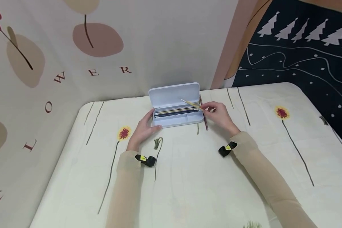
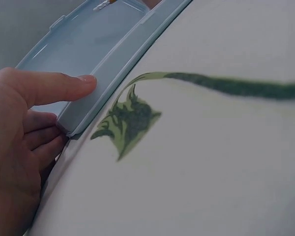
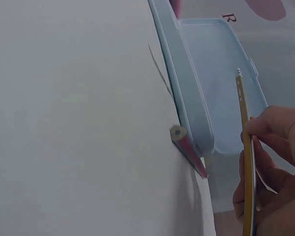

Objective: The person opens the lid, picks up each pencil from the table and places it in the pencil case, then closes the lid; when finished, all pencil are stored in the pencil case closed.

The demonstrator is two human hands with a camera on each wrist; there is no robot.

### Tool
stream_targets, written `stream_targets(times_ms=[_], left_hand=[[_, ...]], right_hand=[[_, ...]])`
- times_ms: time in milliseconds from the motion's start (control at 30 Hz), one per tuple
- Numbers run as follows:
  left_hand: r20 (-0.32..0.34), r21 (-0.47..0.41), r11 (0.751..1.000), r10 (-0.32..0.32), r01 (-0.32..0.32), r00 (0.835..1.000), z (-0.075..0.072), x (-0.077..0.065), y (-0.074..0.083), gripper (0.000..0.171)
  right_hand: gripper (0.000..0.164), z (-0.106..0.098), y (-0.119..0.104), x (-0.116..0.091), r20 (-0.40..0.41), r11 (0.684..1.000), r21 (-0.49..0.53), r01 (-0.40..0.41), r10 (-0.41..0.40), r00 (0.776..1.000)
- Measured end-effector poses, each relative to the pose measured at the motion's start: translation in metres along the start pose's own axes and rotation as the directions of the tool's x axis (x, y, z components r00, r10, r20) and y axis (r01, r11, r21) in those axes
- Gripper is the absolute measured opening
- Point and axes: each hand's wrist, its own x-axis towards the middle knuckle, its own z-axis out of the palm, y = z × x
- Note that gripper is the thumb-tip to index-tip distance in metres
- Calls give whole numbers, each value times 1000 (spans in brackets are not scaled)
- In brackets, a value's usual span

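Observation:
A light blue pencil case (image 1: 174,90) stands with its lid raised at the back of the table. Several pencils (image 1: 174,111) lie in its tray. My left hand (image 1: 142,130) holds the left end of the case, with the thumb on the front wall and the other fingers around the side. A yellow pencil (image 3: 244,105) with a whitish tip is pinched between the thumb and fingers of my right hand (image 1: 216,114). It slants above the tray's right part, its whitish tip pointing left toward the lid. Beside the case's right end lies a dark red pencil (image 1: 204,115).
A white cloth with printed flowers covers the table (image 1: 185,171). Behind it hangs a pale curtain (image 1: 171,41) with printed letters and shapes. At the right hangs a dark cloth (image 1: 296,60) with white tree prints.

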Motion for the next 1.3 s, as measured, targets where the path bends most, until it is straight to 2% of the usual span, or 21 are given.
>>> stream_targets(times_ms=[467,933,1300], left_hand=[[-9,-20,1000,2,-3,1000,2,2,-1,85],[-12,-7,1000,-2,1,1000,3,3,-2,86],[-18,-9,1000,2,-2,1000,1,3,-3,85]], right_hand=[[19,19,-17,22,104,999,-39,24,-20,994],[14,32,-17,42,197,989,-79,124,-106,975],[17,49,-20,51,290,990,-83,110,-81,954]])
